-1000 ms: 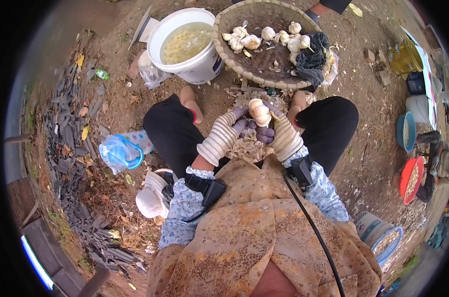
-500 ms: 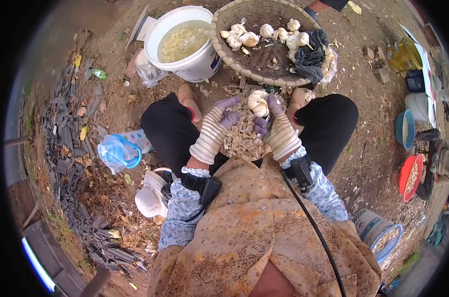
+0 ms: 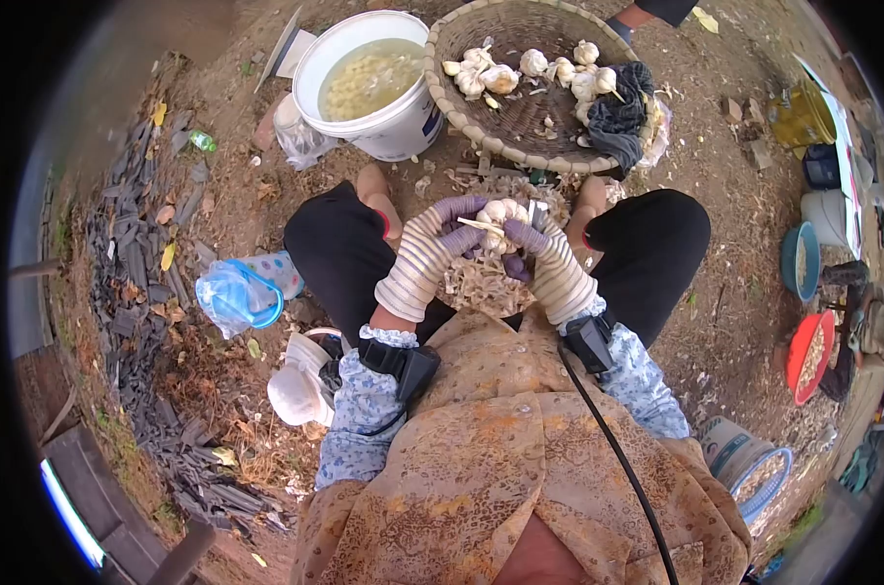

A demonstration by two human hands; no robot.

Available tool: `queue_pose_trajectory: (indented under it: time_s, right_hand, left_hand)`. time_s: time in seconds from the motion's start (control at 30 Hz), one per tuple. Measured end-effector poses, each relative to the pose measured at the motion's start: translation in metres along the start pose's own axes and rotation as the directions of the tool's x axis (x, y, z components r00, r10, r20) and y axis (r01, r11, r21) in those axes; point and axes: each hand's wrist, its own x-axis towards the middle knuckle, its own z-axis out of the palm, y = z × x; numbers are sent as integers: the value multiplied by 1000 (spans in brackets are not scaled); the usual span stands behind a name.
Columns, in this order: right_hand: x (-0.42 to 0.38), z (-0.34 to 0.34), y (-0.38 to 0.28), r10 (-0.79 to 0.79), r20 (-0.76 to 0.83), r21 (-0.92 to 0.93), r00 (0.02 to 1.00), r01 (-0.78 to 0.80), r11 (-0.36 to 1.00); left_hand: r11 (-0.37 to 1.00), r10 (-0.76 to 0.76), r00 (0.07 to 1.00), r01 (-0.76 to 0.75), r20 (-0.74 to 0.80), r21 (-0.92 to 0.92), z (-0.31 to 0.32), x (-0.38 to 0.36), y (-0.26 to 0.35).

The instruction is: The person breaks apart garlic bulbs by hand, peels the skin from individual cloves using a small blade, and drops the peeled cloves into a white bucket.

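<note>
A whitish garlic bulb [image 3: 501, 213] with its stalk pointing left is between my two gloved hands. My left hand [image 3: 449, 230] closes on its left side, fingers behind and thumb near the stalk. My right hand [image 3: 539, 251] grips the right side, its thumb pressed against the bulb. A narrow grey, shiny piece [image 3: 537, 214] sticks up by the right fingers; I cannot make out what it is. Below the hands lies a heap of dry garlic skins [image 3: 486, 288] between my legs.
Ahead stand a white bucket [image 3: 310, 83] of peeled cloves in water and a woven basket [image 3: 442, 93] with garlic bulbs and a dark cloth [image 3: 618, 117]. A bagged blue-handled container [image 3: 266, 283] is at left. A red basin [image 3: 801, 385] and blue basin [image 3: 788, 258] sit at right.
The bulb, held in my right hand before, has turned so its stalk points left and has come slightly lower. My left hand has moved in and taken hold of it too.
</note>
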Motion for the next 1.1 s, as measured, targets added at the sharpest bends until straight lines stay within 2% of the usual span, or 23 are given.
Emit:
queue_pose_trajectory:
  time_s: [0.07,0.1,0.17,0.2,0.27,0.4,0.53,0.6,0.7,0.77,0.83,0.9,0.97,1.03,1.1]
  right_hand:
    - [2,-3,4,-7,19,-24,1000,8,1000]
    - [0,1,1,-7,20,-25,1000,8,1000]
    - [-3,12,-4,-50,0,-1,999,50,999]
    - [-3,13,-3,-51,-2,-1,999,51,999]
    - [-1,15,-2,-59,14,8,998,59,998]
    - [4,5,4,-53,30,-44,998,55,998]
    - [4,7,5,-55,36,-32,998,56,998]
    - [3,6,6,-56,19,-23,998,57,998]
    - [2,2,7,-49,47,-55,998,52,997]
    - [1,3,5,-55,27,-102,998,57,993]
    - [1,4,1,-53,30,-114,998,56,992]
    - [0,5,-1,-50,37,-125,998,54,991]
    - [-1,7,0,10,12,-162,1000,-8,987]
    - [0,2,1,21,48,-138,999,-14,990]
    - [1,2,1,27,82,-115,996,-17,993]
  left_hand:
    - [993,36,999,-36,2,114,0,0,3]
    - [993,37,999,-37,2,114,0,0,2]
    - [949,60,998,-49,-26,310,2,1,-1]
    - [949,60,998,-49,-24,310,7,-1,-2]
    - [814,278,961,-226,-17,535,18,-5,-1]
    - [727,375,925,-253,-60,638,11,4,-27]
    - [788,322,941,-204,-107,581,19,4,-26]
    - [863,202,969,-107,-142,494,24,0,-18]
    - [908,157,976,-82,-152,412,21,2,-26]
    - [899,207,969,-133,-137,418,13,4,-26]
    - [973,-111,991,124,-76,194,10,1,-7]
    - [967,-106,991,123,-86,222,12,0,-2]
    - [957,-188,981,195,-51,217,7,-3,2]
    - [960,-174,984,178,-37,215,4,-4,-3]
    - [974,-97,991,113,-88,198,7,-5,-7]
